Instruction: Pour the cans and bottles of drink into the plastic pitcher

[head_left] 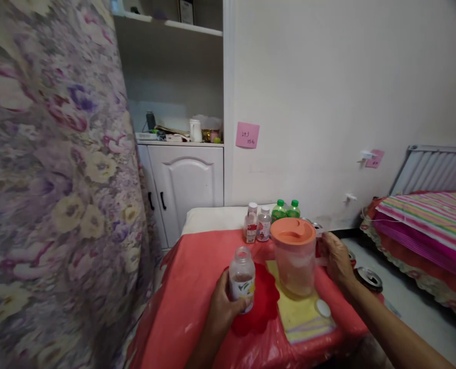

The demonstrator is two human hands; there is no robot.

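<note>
L hand (220, 302) clamped round clear, open-necked, labelled bottle (243, 274), over/on (can't tell) red scalloped dish (263, 302) nr front edge of red-covered bench (187, 277); R hand (336, 259) clamped on clear, orange-lidded plastic jug (295, 264), over/on yellow cloth (300, 318) twd R edge.

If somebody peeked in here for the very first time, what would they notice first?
Probably the pitcher with its bright orange lid, held by the handle in the right hand. Just left of it, the left hand holds a clear bottle with no cap on. The big flowery curtain filling the picture's left side is hard to miss too!
</note>
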